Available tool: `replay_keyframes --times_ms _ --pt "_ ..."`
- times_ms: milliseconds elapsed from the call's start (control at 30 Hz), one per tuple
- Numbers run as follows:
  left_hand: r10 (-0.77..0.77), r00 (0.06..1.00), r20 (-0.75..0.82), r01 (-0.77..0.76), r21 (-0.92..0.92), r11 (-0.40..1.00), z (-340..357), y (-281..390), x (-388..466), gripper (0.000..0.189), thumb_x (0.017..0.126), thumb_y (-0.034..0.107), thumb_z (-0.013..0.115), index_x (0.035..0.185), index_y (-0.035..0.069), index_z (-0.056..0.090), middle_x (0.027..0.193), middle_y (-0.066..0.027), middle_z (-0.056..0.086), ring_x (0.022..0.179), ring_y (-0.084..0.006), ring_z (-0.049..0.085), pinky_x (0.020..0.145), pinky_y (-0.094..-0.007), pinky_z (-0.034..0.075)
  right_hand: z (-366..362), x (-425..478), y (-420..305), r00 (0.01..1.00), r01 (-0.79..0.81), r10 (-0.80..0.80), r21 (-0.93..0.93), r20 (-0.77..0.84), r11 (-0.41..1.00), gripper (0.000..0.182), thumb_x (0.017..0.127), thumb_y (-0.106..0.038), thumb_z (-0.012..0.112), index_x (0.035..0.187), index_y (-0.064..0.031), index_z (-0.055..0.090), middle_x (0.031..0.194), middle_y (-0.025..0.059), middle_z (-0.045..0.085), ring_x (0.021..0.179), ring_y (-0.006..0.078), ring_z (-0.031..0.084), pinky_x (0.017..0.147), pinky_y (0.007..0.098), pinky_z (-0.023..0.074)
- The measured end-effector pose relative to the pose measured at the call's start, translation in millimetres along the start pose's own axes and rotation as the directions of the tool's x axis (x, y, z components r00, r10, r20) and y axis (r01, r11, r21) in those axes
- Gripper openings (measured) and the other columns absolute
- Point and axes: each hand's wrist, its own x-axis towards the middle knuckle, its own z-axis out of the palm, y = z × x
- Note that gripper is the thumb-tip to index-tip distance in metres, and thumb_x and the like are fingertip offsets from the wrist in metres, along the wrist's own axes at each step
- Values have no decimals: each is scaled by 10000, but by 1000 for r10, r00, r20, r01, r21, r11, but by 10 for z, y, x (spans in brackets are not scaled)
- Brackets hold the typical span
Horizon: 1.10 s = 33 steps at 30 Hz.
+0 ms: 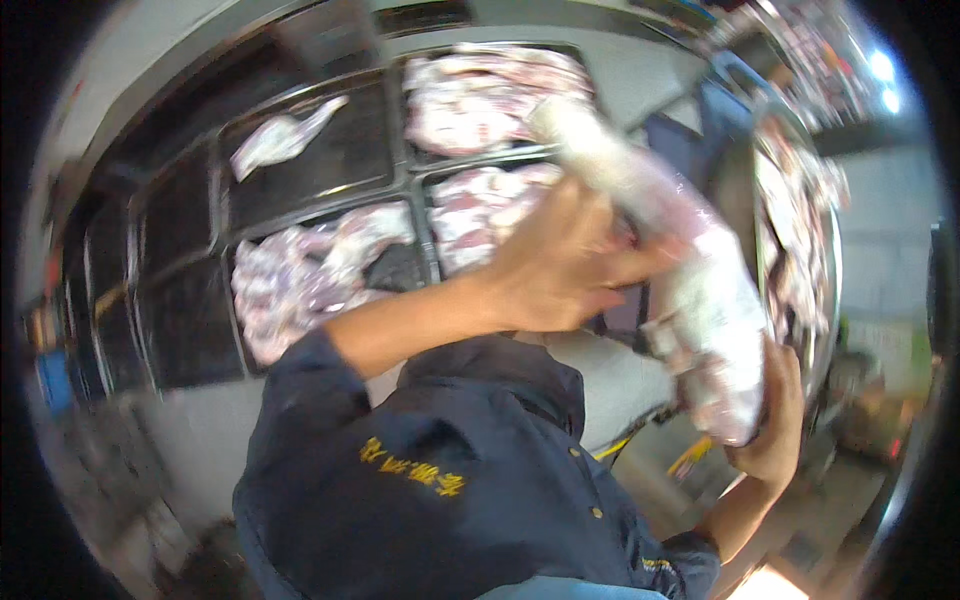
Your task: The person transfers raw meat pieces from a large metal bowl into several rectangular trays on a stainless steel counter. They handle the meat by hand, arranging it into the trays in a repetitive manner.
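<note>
A long, pale piece of raw meat [716,277], which looks like an animal's leg, is held up at a slant before me. My left hand [574,262] reaches across and grips its middle, the fingers blurred. Under its thick lower end, my right hand [776,420] cups the meat, its fingers partly hidden. The narrow end points to the upper left, in front of a black tray [491,156] piled with meat cuts [487,97]. Behind my left wrist, another heap of cuts [461,210] is partly covered.
Rows of black trays extend left. One bears a single leg-shaped cut [281,142]; a nearer one holds several meat pieces [300,277]. At the right stands a large metal basin [835,277] with a heap of meat [795,225]. A blue object [731,97] stands behind it.
</note>
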Motion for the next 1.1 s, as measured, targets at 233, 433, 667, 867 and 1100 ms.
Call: replay_keyframes --times_ms 233,433,667,867,1100 --pt "-613 772 166 406 613 678 -1138 -95 -764 995 725 193 804 1652 261 448 706 -86 693 700 -247 730 628 -413 582 715 1506 -939 853 515 -510 -343 113 786 710 753 -145 722 1456 -196 634 1124 104 608 1019 323 586 973 481 466" --pt "-81 984 -160 150 490 858 -1410 -1106 -1601 915 595 173 914 1459 160 617 1373 -131 577 1184 -386 631 1122 -502 508 1232 2452 -1674 566 818 -798 -264 208 511 547 872 -196 631 1417 -248 639 1228 68 632 1138 264 610 1084 502 481" --pt "-426 401 -811 816 104 569 -1660 -2335 -2147 731 744 176 890 1389 64 564 1206 -201 687 1086 -412 680 939 -471 541 1353 2894 -1800 800 565 -573 -95 -181 819 700 783 21 745 1449 -163 638 1428 171 573 1314 378 560 1161 575 434" --pt "-436 -540 -720 647 -686 332 -2075 -4055 -2694 914 742 53 849 1556 105 434 1342 -254 552 1203 -440 629 1069 -505 518 1942 2315 -864 993 121 -118 -141 29 983 748 841 33 693 1550 -102 501 1452 221 549 1339 447 542 1126 519 456" --pt "-402 -766 -501 550 -835 -9 -2740 -4614 -2978 1265 767 252 946 1707 185 102 1491 -351 320 1353 -527 524 1139 -535 506 2073 1511 -241 953 -261 277 -136 119 956 661 869 11 685 1504 -44 510 1434 235 549 1330 448 550 1108 495 477"
